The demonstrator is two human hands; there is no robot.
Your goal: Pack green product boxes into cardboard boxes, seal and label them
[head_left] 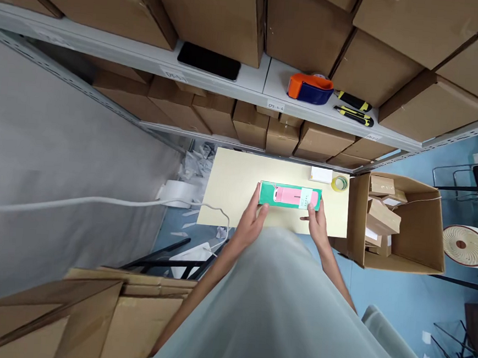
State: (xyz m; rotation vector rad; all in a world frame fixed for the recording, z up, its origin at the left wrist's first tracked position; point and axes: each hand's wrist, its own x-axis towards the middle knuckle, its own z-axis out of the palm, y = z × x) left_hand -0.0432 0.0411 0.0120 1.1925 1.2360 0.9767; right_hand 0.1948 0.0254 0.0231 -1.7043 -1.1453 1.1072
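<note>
A long green box (267, 194) with a pink bottle-like picture on its top face is held level above the pale yellow table (224, 200). My left hand (252, 220) grips its left end, thumb near the front edge. At the right end, my right hand (317, 221) holds it with the thumb on the front edge, near a white label on the box. Behind the box, a small white box (321, 175) and a roll of tape (339, 183) lie at the table's back right.
An open carton (421, 232) with several small brown boxes stands right of the table. Overhead, the shelf (250, 86) carries cartons, a black phone (209, 61), an orange-and-blue tape dispenser (310, 89) and two yellow-black cutters (354, 115). A white cable (117, 201) crosses the left side.
</note>
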